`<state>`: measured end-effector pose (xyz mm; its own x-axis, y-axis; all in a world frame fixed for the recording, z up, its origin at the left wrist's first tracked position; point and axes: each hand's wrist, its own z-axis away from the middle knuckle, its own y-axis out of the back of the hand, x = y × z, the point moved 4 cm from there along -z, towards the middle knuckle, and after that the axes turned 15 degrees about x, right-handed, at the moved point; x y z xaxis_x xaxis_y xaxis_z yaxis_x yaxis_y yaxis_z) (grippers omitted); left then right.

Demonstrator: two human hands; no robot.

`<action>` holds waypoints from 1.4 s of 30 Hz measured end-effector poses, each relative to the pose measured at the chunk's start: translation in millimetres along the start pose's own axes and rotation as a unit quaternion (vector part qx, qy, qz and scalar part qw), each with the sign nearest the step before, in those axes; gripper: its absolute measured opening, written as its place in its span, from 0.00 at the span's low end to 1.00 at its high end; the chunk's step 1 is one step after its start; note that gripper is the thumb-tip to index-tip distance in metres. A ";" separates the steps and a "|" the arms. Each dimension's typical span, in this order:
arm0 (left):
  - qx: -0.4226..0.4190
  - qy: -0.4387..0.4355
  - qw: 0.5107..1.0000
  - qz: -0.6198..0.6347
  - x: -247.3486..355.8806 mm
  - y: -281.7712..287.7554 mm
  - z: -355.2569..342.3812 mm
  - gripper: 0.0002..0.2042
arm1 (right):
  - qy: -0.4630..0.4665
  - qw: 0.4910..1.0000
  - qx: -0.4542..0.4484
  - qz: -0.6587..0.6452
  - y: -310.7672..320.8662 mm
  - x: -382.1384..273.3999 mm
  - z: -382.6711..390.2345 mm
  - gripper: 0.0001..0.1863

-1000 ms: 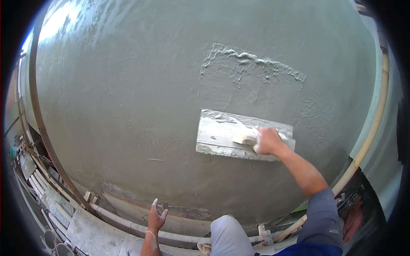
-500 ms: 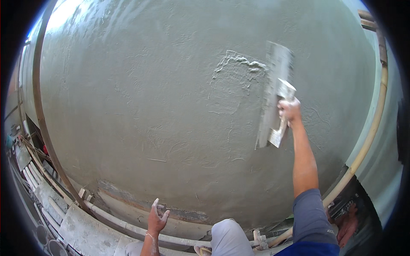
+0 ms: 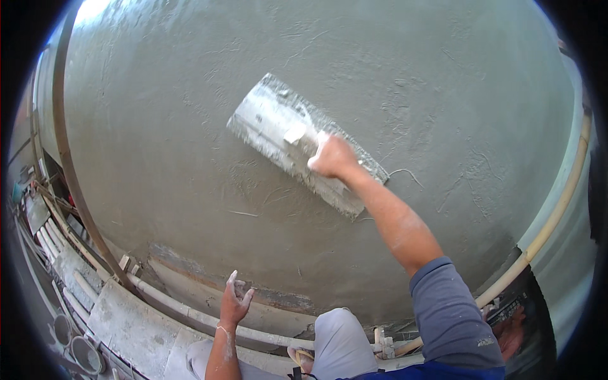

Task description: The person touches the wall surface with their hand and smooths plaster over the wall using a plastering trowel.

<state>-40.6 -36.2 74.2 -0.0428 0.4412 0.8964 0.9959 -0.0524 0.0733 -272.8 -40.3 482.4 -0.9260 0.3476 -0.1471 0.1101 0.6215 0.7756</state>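
My right hand (image 3: 334,156) is closed round the handle of a plastering trowel (image 3: 266,114), a long rectangular metal blade smeared with grey mortar. The blade lies slantwise against the wet plastered wall (image 3: 190,171), its upper end toward the left. Fine ridges and scratches mark the plaster around it. Down at the lower left, my left hand (image 3: 235,303) holds nothing; its fingers are apart, curved and dusted with white. It is in front of the rough strip (image 3: 272,297) at the foot of the wall.
A brown upright pole (image 3: 66,152) stands at the left, and a bamboo pole (image 3: 544,234) bends along the right. A pale horizontal pole (image 3: 183,310) runs by my legs. Planks (image 3: 130,323) and buckets (image 3: 87,354) are at the lower left.
My right hand has swung the trowel leftward, turning it from nearly upright to slanted. The rough raised patch of mortar seen before no longer shows. My left hand stays about where it was.
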 end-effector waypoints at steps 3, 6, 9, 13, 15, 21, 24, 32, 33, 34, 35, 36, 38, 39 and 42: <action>0.022 -0.010 1.000 0.002 0.5 11.1 -1.6 0.35 | 0.032 0.998 -0.053 0.026 -53.9 0.6 30.2 0.20; 0.020 0.004 1.000 -0.009 4.2 19.0 -3.4 0.36 | 0.069 0.996 -0.061 0.021 -93.3 9.5 71.9 0.19; 0.015 0.003 1.000 -0.010 1.8 26.0 0.3 0.36 | 0.105 0.985 -0.135 0.034 -131.2 34.6 115.1 0.20; 0.031 -0.002 0.999 -0.008 4.3 32.7 3.3 0.35 | 0.101 0.979 -0.165 0.068 -119.2 86.8 165.1 0.24; 0.025 0.008 1.000 -0.004 8.1 27.8 2.1 0.35 | 0.108 0.981 -0.131 0.092 -100.5 122.4 175.8 0.26; 0.013 0.009 1.000 -0.011 -2.0 13.2 0.5 0.37 | 0.107 0.986 -0.013 0.131 -74.3 187.5 165.5 0.25; 0.001 -0.032 0.998 -0.049 -1.1 2.7 2.7 0.37 | 0.130 0.982 -0.015 0.133 -108.9 198.8 177.2 0.23; 0.018 -0.013 0.998 -0.054 -16.0 4.8 -0.9 0.37 | 0.110 0.985 -0.120 0.049 -190.5 210.4 278.2 0.19; 0.026 0.002 0.998 -0.053 -18.4 14.5 -0.5 0.36 | 0.102 0.989 -0.098 0.044 -172.8 205.6 280.8 0.18; 0.034 0.020 0.998 -0.048 -20.3 16.4 2.4 0.36 | 0.093 0.992 -0.076 0.043 -148.6 208.1 281.6 0.17; 0.040 0.022 0.998 -0.048 -18.0 16.3 3.8 0.36 | 0.062 0.997 -0.021 0.031 -123.7 220.5 276.5 0.16; 0.035 0.019 0.998 -0.046 -16.0 16.7 4.3 0.36 | 0.031 0.999 0.033 0.017 -99.8 233.6 271.5 0.15; 0.013 0.030 0.998 -0.061 -17.1 10.7 4.8 0.36 | -0.041 0.981 0.189 0.019 -52.3 266.2 259.6 0.12; 0.020 0.032 0.998 -0.057 -14.6 5.9 4.6 0.36 | -0.058 0.965 0.256 0.004 -36.1 297.6 258.1 0.12; -0.007 0.021 0.997 -0.077 -8.8 0.0 11.3 0.37 | -0.236 0.899 0.292 -0.227 -22.6 365.2 247.6 0.14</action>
<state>-39.3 -29.9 61.4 -0.1983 0.4073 0.8915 0.9762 0.0000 0.2171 -524.0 246.5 259.1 -0.6825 0.1396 -0.7175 0.0583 0.9889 0.1370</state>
